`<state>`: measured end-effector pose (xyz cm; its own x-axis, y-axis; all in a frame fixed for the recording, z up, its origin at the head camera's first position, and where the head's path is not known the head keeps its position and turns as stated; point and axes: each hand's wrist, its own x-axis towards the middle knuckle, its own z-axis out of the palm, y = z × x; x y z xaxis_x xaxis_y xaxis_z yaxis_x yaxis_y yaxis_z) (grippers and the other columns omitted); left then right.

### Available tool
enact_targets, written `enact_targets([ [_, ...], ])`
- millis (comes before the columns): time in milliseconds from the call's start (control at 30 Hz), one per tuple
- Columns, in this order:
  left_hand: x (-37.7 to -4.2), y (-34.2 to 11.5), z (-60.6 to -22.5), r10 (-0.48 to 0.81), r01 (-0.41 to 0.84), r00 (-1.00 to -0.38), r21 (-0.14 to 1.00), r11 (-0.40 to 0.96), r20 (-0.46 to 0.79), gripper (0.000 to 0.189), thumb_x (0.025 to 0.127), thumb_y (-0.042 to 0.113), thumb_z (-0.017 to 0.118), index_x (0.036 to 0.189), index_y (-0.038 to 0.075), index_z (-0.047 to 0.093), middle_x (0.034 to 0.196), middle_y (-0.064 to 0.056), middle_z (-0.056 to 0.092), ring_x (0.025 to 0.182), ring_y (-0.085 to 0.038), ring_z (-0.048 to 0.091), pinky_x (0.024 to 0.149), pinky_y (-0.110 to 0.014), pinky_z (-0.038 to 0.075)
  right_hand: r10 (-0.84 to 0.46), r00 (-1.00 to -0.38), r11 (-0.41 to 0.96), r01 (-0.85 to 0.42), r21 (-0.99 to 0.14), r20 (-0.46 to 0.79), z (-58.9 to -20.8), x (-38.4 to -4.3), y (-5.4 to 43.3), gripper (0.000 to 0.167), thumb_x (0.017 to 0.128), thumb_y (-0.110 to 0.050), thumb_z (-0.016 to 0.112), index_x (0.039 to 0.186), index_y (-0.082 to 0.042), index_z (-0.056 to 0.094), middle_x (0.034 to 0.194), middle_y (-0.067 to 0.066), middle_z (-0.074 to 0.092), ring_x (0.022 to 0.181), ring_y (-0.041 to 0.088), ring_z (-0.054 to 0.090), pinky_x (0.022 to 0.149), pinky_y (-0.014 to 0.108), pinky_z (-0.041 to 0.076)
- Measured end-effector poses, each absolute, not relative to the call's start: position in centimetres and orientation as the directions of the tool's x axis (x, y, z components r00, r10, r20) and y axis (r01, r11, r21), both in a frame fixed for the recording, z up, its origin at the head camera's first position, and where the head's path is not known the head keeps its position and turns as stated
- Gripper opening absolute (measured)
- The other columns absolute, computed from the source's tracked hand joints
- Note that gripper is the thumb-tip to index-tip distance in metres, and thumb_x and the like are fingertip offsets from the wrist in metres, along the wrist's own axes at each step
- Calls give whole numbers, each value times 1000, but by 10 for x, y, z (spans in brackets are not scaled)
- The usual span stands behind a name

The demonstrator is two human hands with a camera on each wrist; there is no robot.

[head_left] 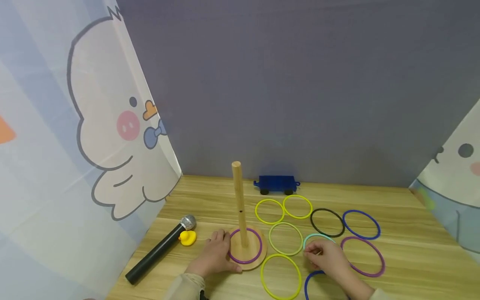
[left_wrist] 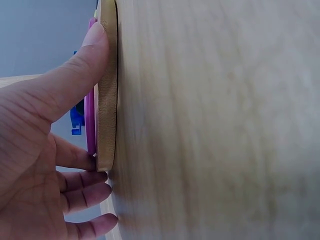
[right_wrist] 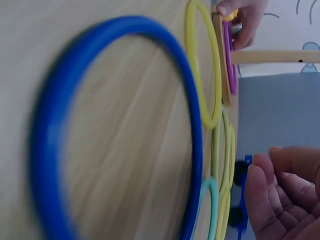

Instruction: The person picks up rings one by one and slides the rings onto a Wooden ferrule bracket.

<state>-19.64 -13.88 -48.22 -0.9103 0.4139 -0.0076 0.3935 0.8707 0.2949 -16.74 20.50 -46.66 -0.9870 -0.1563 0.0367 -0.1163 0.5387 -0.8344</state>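
Note:
My left hand (head_left: 215, 255) holds the round wooden base (head_left: 262, 255) of a peg stand at its left edge. The left wrist view shows the thumb (left_wrist: 96, 42) on the base's rim, with fingers beside it and touching the table. A purple ring (head_left: 245, 262) lies on the base around the upright wooden peg (head_left: 240, 204). My right hand (head_left: 330, 256) has loosely curled fingers with nothing between them in the right wrist view. It overlaps a turquoise ring (head_left: 318, 234) in the head view; a blue ring (right_wrist: 45, 150) lies near, partly covered by that arm.
Yellow rings (head_left: 281, 255), a black ring (head_left: 326, 209), a second blue ring (head_left: 361, 211) and another purple ring (head_left: 382, 258) lie on the table. A blue toy wagon (head_left: 277, 183) stands behind. At left are a microphone (head_left: 159, 252) and a yellow rubber duck (head_left: 188, 238).

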Motion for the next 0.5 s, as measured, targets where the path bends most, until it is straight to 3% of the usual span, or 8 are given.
enact_targets([
  [300, -198, -141, -483, 420, 404, -908, 293, 866, 11, 115, 60, 67, 80, 135, -13, 45, 119, -18, 45, 110, -33, 41, 88, -54, 40, -215, -977, 613, -128, -780, -9, -467, -144, 245, 9, 82, -10, 75, 81, -7, 67, 73, 1, 61, 53, 10, 55, 48, 26, 48],
  [500, -196, -140, -483, 421, 404, -907, 291, 867, 6, 115, 61, 68, 79, 135, -13, 46, 117, -17, 45, 109, -31, 42, 88, -53, 41, -232, -973, 658, -157, -736, 0, -477, -135, 264, 16, 80, -16, 79, 82, -8, 65, 76, -1, 61, 61, 3, 54, 54, 24, 49],
])
